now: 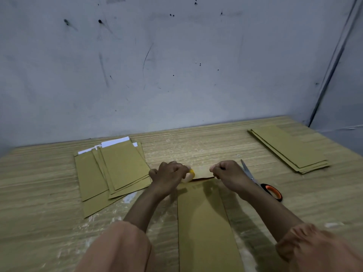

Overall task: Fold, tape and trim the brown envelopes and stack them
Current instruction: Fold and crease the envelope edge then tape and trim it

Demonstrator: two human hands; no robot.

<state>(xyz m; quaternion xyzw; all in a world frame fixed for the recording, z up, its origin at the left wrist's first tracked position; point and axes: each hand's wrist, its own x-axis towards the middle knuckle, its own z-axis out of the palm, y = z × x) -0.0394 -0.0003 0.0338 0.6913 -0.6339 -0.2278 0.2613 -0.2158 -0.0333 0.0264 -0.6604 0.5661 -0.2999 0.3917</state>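
A folded brown envelope (204, 220) lies lengthwise on the wooden table (39, 193) between my arms. At its far end my left hand (170, 176) grips a roll of tape (189, 175). My right hand (227, 173) pinches the free end of the tape, which is stretched across the envelope's top edge. To the left a loose pile of brown envelopes (115, 169) has white paper sticking out of their tops. A neat stack of folded envelopes (288, 148) sits at the far right.
Scissors with orange-and-black handles (261, 183) lie just right of my right hand, blades pointing away. A scuffed grey wall (176, 65) rises directly behind the table's far edge.
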